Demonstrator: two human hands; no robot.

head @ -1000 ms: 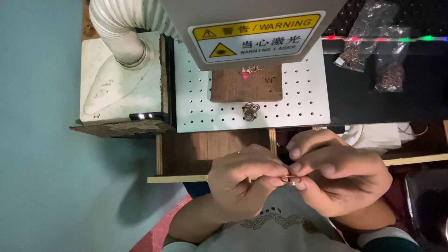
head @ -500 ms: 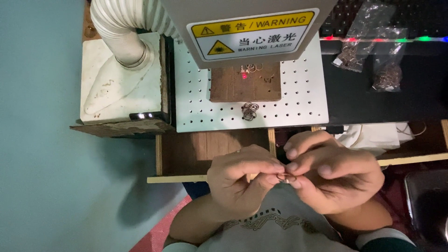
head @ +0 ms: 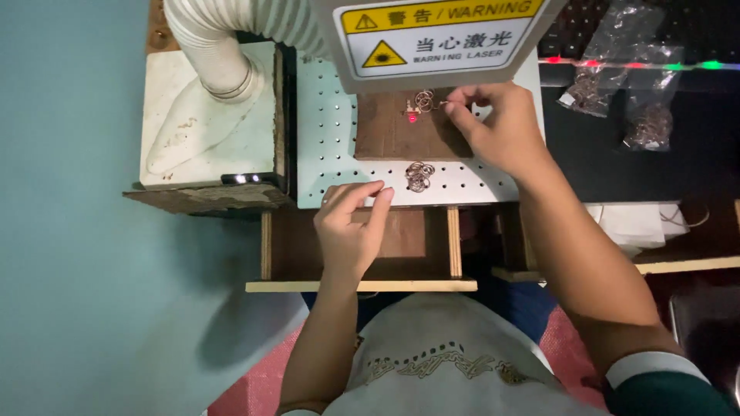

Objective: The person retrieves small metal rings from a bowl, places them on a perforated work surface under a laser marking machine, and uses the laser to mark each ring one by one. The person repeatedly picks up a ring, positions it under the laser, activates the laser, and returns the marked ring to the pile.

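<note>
Two hands are seen at a perforated plate (head: 339, 131); a small ring piece (head: 425, 99) is pinched in the right hand (head: 493, 127) grip on the brown board (head: 385, 127), beside the red dot (head: 411, 118). The left hand (head: 351, 231) is released, fingertips near a ring cluster (head: 418, 176); the piece is best centred on the dot and laid flat.

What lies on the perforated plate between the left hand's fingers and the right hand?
In the head view, a small heap of metal rings lies between the left hand and the right hand, on the perforated plate.
</note>
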